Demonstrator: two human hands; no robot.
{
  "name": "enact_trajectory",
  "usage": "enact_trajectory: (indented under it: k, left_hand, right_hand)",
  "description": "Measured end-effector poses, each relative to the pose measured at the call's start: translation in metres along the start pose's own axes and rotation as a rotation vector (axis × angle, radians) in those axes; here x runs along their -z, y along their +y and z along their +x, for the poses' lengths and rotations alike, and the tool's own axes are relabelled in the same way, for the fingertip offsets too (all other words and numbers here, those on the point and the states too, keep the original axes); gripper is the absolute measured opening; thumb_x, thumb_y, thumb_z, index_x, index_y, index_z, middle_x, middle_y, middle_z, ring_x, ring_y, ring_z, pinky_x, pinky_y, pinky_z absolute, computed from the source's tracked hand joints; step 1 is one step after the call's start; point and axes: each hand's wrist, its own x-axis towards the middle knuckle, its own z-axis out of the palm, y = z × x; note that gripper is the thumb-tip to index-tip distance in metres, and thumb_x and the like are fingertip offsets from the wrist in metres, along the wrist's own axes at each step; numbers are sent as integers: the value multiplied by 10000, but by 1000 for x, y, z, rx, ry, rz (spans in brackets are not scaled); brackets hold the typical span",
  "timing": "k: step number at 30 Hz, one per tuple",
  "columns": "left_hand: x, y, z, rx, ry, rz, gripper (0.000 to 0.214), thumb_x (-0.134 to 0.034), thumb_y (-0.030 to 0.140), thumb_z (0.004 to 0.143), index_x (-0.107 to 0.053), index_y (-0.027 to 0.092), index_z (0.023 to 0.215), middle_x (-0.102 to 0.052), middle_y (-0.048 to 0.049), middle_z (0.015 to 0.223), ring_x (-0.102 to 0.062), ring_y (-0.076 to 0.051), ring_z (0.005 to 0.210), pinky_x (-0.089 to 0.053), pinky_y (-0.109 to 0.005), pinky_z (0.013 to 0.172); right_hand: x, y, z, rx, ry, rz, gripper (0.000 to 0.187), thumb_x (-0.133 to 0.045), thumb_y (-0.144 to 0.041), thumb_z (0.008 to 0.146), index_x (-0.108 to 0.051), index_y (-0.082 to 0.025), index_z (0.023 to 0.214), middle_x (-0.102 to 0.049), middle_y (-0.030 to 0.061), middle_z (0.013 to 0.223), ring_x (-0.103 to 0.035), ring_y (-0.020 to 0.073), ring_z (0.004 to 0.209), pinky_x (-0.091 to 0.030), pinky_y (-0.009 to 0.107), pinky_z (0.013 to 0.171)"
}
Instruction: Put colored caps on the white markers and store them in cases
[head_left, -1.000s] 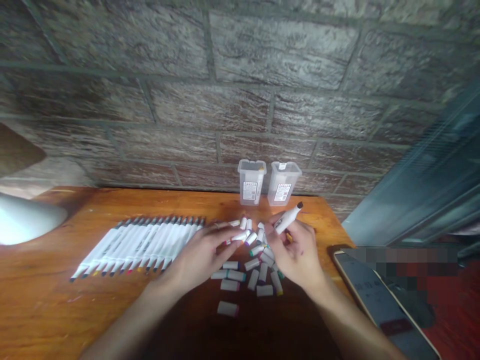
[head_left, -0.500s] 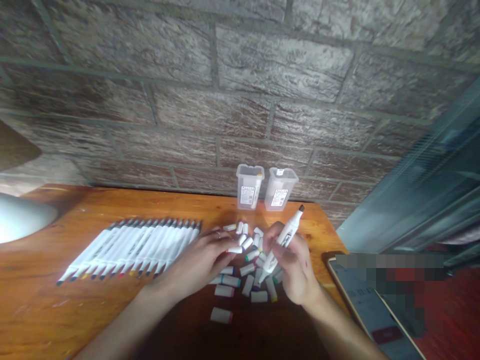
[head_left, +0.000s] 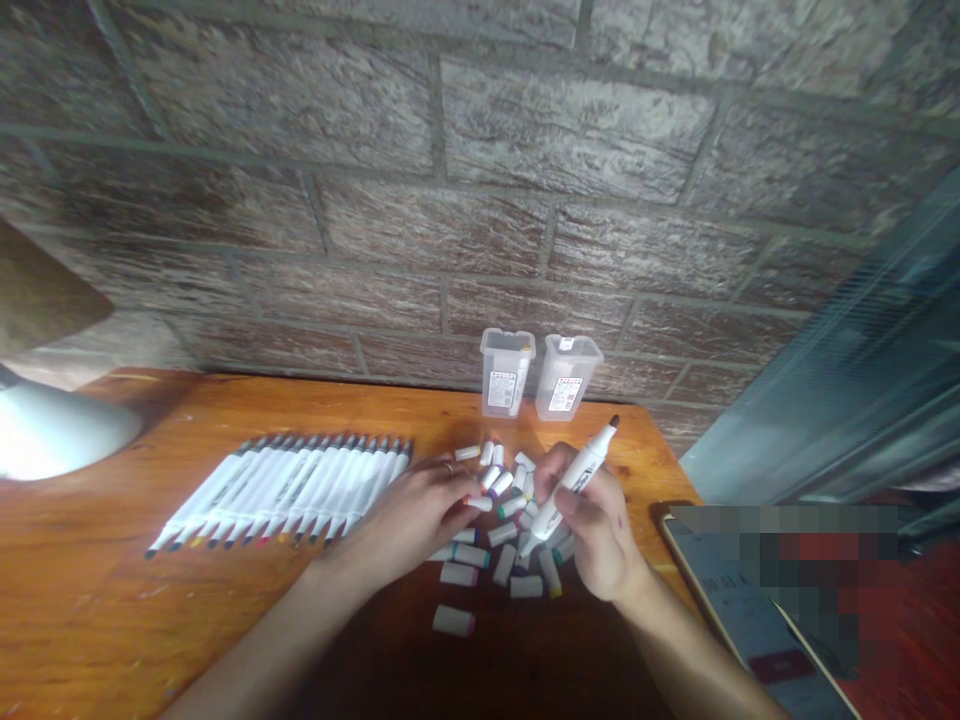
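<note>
Right hand [head_left: 602, 535], lower center-right: thumb and fingers clamped on one uncapped marker pen [head_left: 592, 462], dark nib pointing up-right. Left hand [head_left: 416, 508], lower center: thumb and index pinched on one red-ended marker cap [head_left: 480, 504], grip nearly together. Loose white caps [head_left: 454, 621] on bench [head_left: 337, 400] between and below hands, roughly twenty, some overlapped, exact count unclear. Marker row [head_left: 289, 485], left-center: over ten side by side, right end partly behind left hand. Two clear plastic containers [head_left: 564, 385], center, by the brick wall [head_left: 480, 220]. One phone [head_left: 733, 595], lower right.
</note>
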Motion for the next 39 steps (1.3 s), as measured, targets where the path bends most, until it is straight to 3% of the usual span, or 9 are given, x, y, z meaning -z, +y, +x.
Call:
enact_trajectory:
  k: [6,12,19,26,32,35,39]
  left_hand:
    - [-2,-1,1,-28,-43,32,124,-604,179,925,-691,217,845,-747,-26,941,-685,-189,885,-505,-310,852]
    - [-3,-1,-1,-30,-15,35,95,-624,193,917,-692,219,856,-750,-39,986,-688,-201,918,-515,-318,844]
    - [-1,1,1,-28,32,-27,106,-606,208,938,-706,206,905,-751,-30,944,-678,-198,927,-491,-320,874]
    - [12,18,4,183,206,-459,116,-650,264,917,-734,183,913,-765,-42,934,-694,-162,857,-515,-258,796]
    - [24,25,5,393,329,-796,216,-750,360,831,-738,145,814,-747,-48,791,-653,-144,718,-519,-251,721]
    - [20,23,2,436,292,-964,261,-761,406,819,-762,153,882,-729,-41,777,-598,-114,656,-486,-228,644]
    - [10,21,-2,439,142,-1203,335,-781,411,801,-769,174,1038,-686,-18,720,-524,-82,579,-425,-202,553]
  right_hand:
    - [2,-2,2,-20,5,39,266,-522,-422,879,-560,-207,728,-478,-22,623,-421,143,551,-305,283,530]
    - [0,-1,3,-104,-47,264,268,-521,-402,908,-567,-201,736,-391,-56,549,-337,119,499,-260,270,499]
    - [-2,0,8,-216,-30,410,211,-606,-369,891,-585,-190,780,-433,-69,581,-323,80,461,-252,232,453]
    - [0,-2,12,-234,-92,393,233,-625,-363,893,-611,-178,752,-421,-73,559,-305,64,446,-238,210,436]
    - [0,-2,14,-363,-216,415,221,-625,-336,857,-603,-171,712,-440,-76,548,-292,55,432,-246,202,419]
    - [2,-3,14,-406,-323,335,218,-610,-311,852,-597,-169,688,-453,-70,537,-339,63,442,-277,205,429]
    - [2,-7,14,-363,-485,275,215,-605,-294,861,-611,-163,691,-506,-49,577,-419,75,500,-319,206,468]
